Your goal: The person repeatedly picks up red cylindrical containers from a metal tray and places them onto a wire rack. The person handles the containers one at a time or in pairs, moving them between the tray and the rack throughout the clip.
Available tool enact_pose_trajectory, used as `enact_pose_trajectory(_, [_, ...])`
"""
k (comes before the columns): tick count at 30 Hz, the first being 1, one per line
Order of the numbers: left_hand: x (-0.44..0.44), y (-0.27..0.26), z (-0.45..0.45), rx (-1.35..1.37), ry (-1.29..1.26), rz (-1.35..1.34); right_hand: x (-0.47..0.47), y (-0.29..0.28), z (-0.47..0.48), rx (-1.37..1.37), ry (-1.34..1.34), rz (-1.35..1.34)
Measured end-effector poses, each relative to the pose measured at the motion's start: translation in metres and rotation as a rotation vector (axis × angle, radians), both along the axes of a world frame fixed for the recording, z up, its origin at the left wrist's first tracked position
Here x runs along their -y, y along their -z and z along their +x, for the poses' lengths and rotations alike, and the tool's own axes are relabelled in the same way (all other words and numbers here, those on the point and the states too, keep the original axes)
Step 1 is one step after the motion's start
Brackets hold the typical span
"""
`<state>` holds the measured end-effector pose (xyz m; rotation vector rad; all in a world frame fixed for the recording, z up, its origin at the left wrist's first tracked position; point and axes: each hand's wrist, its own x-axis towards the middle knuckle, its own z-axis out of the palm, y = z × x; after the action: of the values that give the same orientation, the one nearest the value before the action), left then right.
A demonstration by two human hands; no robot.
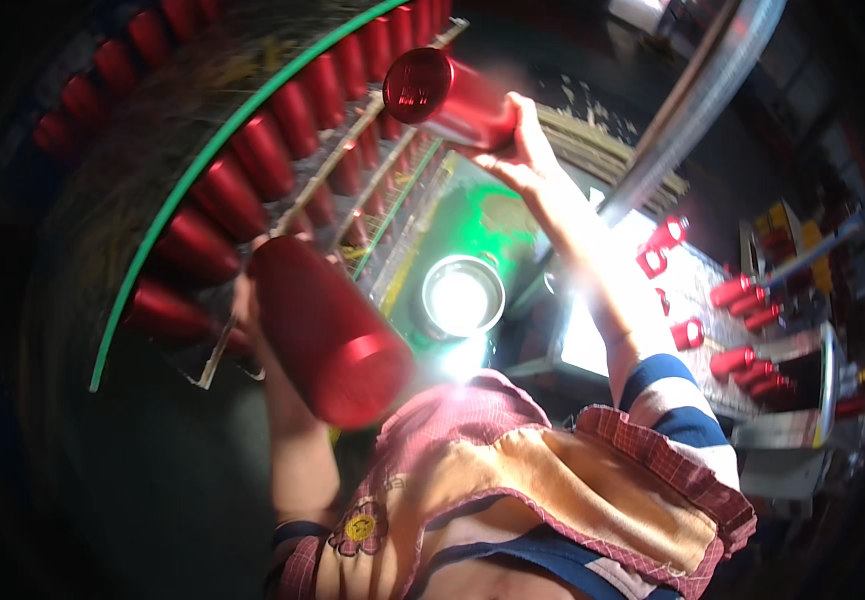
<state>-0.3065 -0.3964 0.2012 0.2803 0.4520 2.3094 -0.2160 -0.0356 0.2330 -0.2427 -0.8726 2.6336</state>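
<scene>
In my left hand (246,297) is a large glossy red metal cylinder (320,322), its flat end tilted down towards my apron; it hides most of my fingers. My right hand (520,154), reached far forward, grips a second red cylinder (477,101) by one end. That cylinder's dark, shiny round end points left, towards a tiered rack. Rows of similar red cylinders (249,169) stand on the rack's shelves, behind a curved-looking green edge strip (177,191). The left cylinder overlaps the nearest rack row in view; contact between them cannot be told.
A bright round lamp (461,298) glares below and between my arms, over a green surface (496,206). A metal pipe (691,112) rises at the upper right. More red pieces (732,291) lie on a brightly lit table (702,330) to the right.
</scene>
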Motion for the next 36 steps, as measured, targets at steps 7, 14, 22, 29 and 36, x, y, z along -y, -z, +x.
enact_pose_trajectory(7, [-0.153, 0.195, -0.008, 0.807, 0.572, 0.241, -0.021, 0.161, 0.026, 0.154, 0.138, -0.181])
enact_pose_trajectory(14, [-0.223, 0.264, 0.013, 0.908, 0.391, 0.028, -0.025, 0.205, 0.052, 0.171, 0.099, -0.634])
enact_pose_trajectory(22, [-0.237, 0.298, 0.006, 0.9, 0.615, 0.198, -0.014, 0.21, 0.084, -0.057, 0.016, -0.783])
enact_pose_trajectory(29, [-0.224, 0.288, 0.038, 1.159, 0.767, 0.159, 0.05, 0.15, 0.222, -0.033, 0.342, -0.384])
enact_pose_trajectory(36, [-0.168, 0.334, 0.078, 1.124, 0.833, -0.203, 0.115, 0.165, 0.477, 0.272, 0.943, -0.432])
